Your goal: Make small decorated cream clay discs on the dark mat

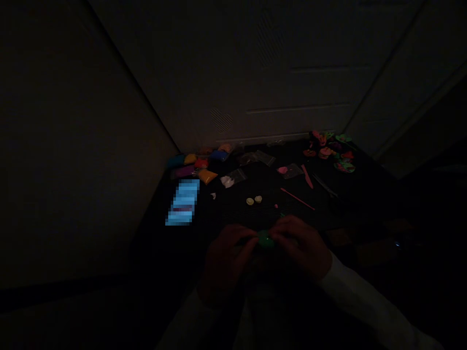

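Observation:
The scene is very dark. My left hand (228,260) and my right hand (301,245) meet low in the middle, both with fingers pinched on a small green lump of clay (265,239) held between them above a dark table (255,194). Just beyond the hands lie two small pale yellow clay pieces (254,200) and a thin pink stick tool (297,198). White sleeves cover both forearms.
Several coloured clay packets (199,165) lie at the back left, clear bags (255,158) in the middle, and a pile of bright clay shapes (332,148) at the back right. A lit phone screen (183,201) glows on the left. Walls close in behind.

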Tool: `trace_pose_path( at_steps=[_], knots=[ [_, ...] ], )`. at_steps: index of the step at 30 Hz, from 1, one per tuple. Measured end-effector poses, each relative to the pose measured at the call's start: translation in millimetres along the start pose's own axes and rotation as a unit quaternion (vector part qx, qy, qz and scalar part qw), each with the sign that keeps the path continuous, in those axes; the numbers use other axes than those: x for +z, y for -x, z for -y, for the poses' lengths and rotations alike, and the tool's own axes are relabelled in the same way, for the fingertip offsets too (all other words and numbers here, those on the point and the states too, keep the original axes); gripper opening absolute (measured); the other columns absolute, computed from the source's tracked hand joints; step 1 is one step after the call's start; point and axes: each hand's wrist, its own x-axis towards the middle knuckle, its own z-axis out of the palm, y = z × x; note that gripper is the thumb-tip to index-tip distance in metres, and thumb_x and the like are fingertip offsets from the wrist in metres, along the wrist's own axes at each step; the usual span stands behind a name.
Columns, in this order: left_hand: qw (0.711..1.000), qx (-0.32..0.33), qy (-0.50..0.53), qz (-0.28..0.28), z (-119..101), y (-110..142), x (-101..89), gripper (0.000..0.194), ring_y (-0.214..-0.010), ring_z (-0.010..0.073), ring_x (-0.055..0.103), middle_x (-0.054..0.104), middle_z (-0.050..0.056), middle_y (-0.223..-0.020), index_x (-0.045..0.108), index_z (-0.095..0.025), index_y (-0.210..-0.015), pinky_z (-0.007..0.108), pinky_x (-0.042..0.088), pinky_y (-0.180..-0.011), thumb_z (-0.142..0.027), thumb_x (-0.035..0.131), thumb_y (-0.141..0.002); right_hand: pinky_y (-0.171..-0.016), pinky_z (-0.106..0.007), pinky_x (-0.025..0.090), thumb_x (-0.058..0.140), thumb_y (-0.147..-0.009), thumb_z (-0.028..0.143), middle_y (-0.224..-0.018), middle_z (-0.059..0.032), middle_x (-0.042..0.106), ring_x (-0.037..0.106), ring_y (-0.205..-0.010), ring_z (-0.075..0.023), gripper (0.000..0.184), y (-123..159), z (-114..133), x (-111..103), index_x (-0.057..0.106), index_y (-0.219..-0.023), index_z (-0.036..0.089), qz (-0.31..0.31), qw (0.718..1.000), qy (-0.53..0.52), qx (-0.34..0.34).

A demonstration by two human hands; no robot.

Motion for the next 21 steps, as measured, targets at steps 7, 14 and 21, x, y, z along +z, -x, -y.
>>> trace_pose_path(
  at_steps=[7,14,21],
  knots=[
    [0.999,0.04,0.01,-0.008,3.8,-0.5,0.8,0.007,-0.079,0.0135,0.059,0.063,0.001,-0.083,0.062,-0.02,-0.081,0.025,0.048,-0.069,-0.019,0.056,-0.078,-0.073,-0.03,0.049,0.058,-0.077,0.024,-0.086,-0.0049,0.063,0.06,-0.081,-0.0154,0.013,-0.5,-0.1,-0.3,0.064,-0.088,0.02,0.02,0.998,-0.033,0.043],
    [0.994,0.111,-0.002,-0.017,0.4,0.6,2.3,0.006,-0.081,0.0152,0.057,0.062,0.001,-0.079,0.06,-0.02,-0.081,0.029,0.047,-0.074,-0.016,0.059,-0.076,-0.072,-0.029,0.048,0.057,-0.077,0.021,-0.085,-0.0052,0.061,0.058,-0.079,-0.014,0.013,-1.0,3.0,0.3,0.063,-0.089,0.019,0.027,0.999,0.005,-0.023],
    [0.99,0.136,-0.021,-0.031,-0.3,-4.6,2.8,0.007,-0.082,0.0151,0.054,0.061,0.002,-0.079,0.059,-0.019,-0.08,0.029,0.046,-0.074,-0.015,0.06,-0.074,-0.073,-0.036,0.043,0.054,-0.077,0.019,-0.081,-0.0055,0.062,0.056,-0.079,-0.0168,0.008,-6.3,1.8,3.9,0.061,-0.081,0.016,0.011,0.99,0.098,-0.097]
  ],
)
